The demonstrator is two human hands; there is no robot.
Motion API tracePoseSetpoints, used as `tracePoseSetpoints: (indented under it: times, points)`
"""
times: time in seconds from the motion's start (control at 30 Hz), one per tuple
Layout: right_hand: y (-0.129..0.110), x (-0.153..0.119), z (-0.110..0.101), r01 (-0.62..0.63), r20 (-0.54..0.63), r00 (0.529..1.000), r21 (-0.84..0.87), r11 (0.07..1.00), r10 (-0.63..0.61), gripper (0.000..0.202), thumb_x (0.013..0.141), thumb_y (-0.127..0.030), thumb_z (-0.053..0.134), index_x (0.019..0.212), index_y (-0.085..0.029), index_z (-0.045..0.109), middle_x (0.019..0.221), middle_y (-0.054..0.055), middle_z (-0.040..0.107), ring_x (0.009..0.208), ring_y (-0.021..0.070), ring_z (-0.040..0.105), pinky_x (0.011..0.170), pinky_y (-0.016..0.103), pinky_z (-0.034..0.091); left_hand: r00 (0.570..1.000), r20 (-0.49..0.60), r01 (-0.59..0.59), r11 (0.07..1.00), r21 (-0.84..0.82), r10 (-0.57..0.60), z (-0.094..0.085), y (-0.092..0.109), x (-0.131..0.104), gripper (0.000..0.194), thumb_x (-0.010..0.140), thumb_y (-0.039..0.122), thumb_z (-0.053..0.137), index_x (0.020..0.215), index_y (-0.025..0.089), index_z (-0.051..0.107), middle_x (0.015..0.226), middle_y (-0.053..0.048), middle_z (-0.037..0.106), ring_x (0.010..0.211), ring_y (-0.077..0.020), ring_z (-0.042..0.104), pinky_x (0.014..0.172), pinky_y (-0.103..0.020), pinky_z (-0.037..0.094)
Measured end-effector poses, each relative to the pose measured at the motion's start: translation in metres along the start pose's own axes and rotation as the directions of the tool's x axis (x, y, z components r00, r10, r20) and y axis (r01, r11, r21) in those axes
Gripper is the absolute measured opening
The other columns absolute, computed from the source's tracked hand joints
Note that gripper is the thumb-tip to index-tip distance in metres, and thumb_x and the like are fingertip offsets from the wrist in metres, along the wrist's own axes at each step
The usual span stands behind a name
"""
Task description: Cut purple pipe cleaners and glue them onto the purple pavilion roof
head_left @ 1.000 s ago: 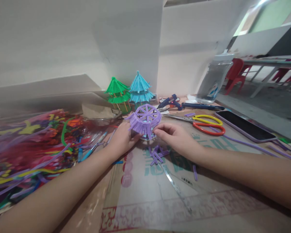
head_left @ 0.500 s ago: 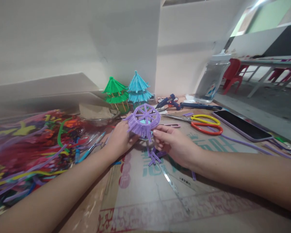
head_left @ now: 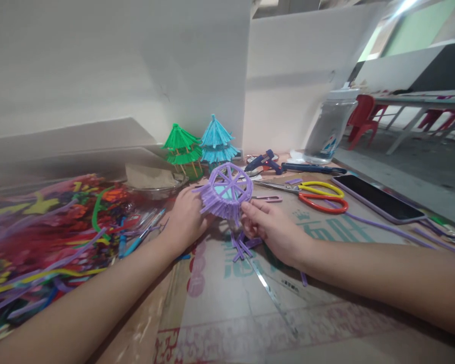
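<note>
A purple pipe-cleaner roof (head_left: 227,191), a spoked ring with a fringe of short strips, is held up over the cardboard. My left hand (head_left: 187,212) is closed on its left side, the fingers partly hidden behind the fringe. On the right, my right hand (head_left: 263,222) has thumb and forefinger pinched at the fringe's edge; whether a loose strip sits in the pinch is too small to tell. Below the roof lie several cut purple pipe-cleaner pieces (head_left: 242,247), beside a metal ruler (head_left: 267,288). Behind stand a green pavilion (head_left: 181,146) and a blue pavilion (head_left: 216,139).
Scissors with red and yellow handles (head_left: 322,197), a phone (head_left: 379,197), a blue glue gun (head_left: 263,162) and a plastic bottle (head_left: 331,126) are at the right. Many coloured pipe cleaners (head_left: 60,227) pile up at the left, near a bowl (head_left: 155,188).
The purple roof has tilted slightly in my left hand. My right thumb and forefinger stay at its right edge, with a very small shift; the other things keep their places.
</note>
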State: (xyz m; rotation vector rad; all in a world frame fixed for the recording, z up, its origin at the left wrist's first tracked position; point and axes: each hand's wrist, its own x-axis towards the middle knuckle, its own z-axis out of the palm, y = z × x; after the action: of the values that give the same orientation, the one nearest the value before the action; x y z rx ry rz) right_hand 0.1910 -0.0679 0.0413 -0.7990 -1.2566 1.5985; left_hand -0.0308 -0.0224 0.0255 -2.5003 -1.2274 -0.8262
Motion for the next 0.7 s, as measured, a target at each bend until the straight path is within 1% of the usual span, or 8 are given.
tracePoseSetpoints:
  times: [0.07,0.13,0.2,0.3,0.4,0.47,0.6,0.7]
  points:
    - [-0.002,0.0,0.0,0.001,0.019,1.0,-0.062,0.998,0.0,0.043,0.078,-0.059,0.072,0.075,-0.019,0.056,0.063,-0.004,0.055,0.053,0.0081,0.046,0.053,0.024,0.033,1.0,0.01,0.027,0.997,-0.07,-0.026,0.001,-0.001,0.001,0.027,0.087,0.026,0.059,0.112,0.017,0.065,0.121,-0.014,0.067,0.121,-0.0323,0.058,0.105,-0.051,0.044]
    - [-0.004,0.001,0.0,0.008,0.043,0.999,-0.163,0.987,-0.001,0.044,0.079,-0.061,0.069,0.079,-0.018,0.059,0.063,-0.003,0.056,0.054,0.0088,0.046,0.052,0.024,0.033,0.998,0.019,0.068,0.984,-0.165,-0.066,0.003,-0.001,0.001,0.025,0.088,0.029,0.06,0.109,0.017,0.064,0.118,-0.013,0.068,0.115,-0.0308,0.062,0.102,-0.048,0.048]
    - [-0.004,0.004,-0.003,0.02,0.065,0.998,-0.252,0.967,-0.004,0.044,0.082,-0.062,0.065,0.083,-0.017,0.064,0.06,-0.003,0.055,0.054,0.0094,0.045,0.051,0.024,0.032,0.992,0.019,0.127,0.961,-0.246,-0.126,0.006,-0.001,0.001,0.029,0.088,0.033,0.061,0.112,0.017,0.063,0.114,-0.012,0.07,0.108,-0.0288,0.065,0.097,-0.044,0.051]
    - [-0.003,0.009,-0.007,0.051,0.081,0.996,-0.321,0.946,-0.026,0.043,0.085,-0.06,0.06,0.084,-0.018,0.067,0.059,-0.002,0.055,0.052,0.0101,0.044,0.049,0.025,0.031,0.977,0.054,0.211,0.935,-0.285,-0.204,0.008,0.002,0.0,0.038,0.088,0.041,0.063,0.119,0.018,0.059,0.107,-0.009,0.071,0.097,-0.0271,0.069,0.087,-0.04,0.055]
    - [-0.002,0.013,-0.009,0.079,0.083,0.995,-0.337,0.938,-0.054,0.04,0.088,-0.058,0.059,0.076,-0.02,0.064,0.058,-0.001,0.056,0.05,0.0103,0.043,0.048,0.027,0.031,0.973,0.11,0.227,0.929,-0.293,-0.204,0.007,0.004,0.001,0.04,0.088,0.043,0.063,0.121,0.02,0.06,0.107,-0.008,0.072,0.094,-0.0262,0.069,0.084,-0.038,0.056]
    - [-0.001,0.014,-0.009,0.083,0.083,0.995,-0.321,0.943,-0.059,0.039,0.088,-0.057,0.059,0.073,-0.021,0.062,0.057,-0.001,0.056,0.049,0.0107,0.044,0.048,0.027,0.03,0.974,0.115,0.22,0.927,-0.303,-0.194,0.006,0.005,0.001,0.039,0.089,0.043,0.063,0.121,0.021,0.061,0.11,-0.007,0.072,0.096,-0.026,0.069,0.086,-0.039,0.056]
    - [0.0,0.014,-0.009,0.078,0.085,0.995,-0.316,0.946,-0.053,0.038,0.087,-0.057,0.06,0.077,-0.021,0.064,0.058,-0.002,0.056,0.05,0.0105,0.044,0.047,0.027,0.03,0.971,0.109,0.236,0.921,-0.311,-0.212,0.006,0.004,0.001,0.039,0.088,0.043,0.063,0.12,0.02,0.061,0.11,-0.009,0.072,0.097,-0.0271,0.069,0.087,-0.04,0.056]
    - [0.002,0.013,-0.008,0.073,0.087,0.995,-0.337,0.939,-0.046,0.039,0.088,-0.057,0.059,0.079,-0.02,0.063,0.059,-0.003,0.054,0.049,0.0101,0.043,0.048,0.026,0.03,0.97,0.122,0.237,0.917,-0.322,-0.208,0.008,0.003,0.001,0.036,0.089,0.042,0.062,0.116,0.018,0.063,0.106,-0.009,0.073,0.093,-0.0265,0.069,0.085,-0.039,0.056]
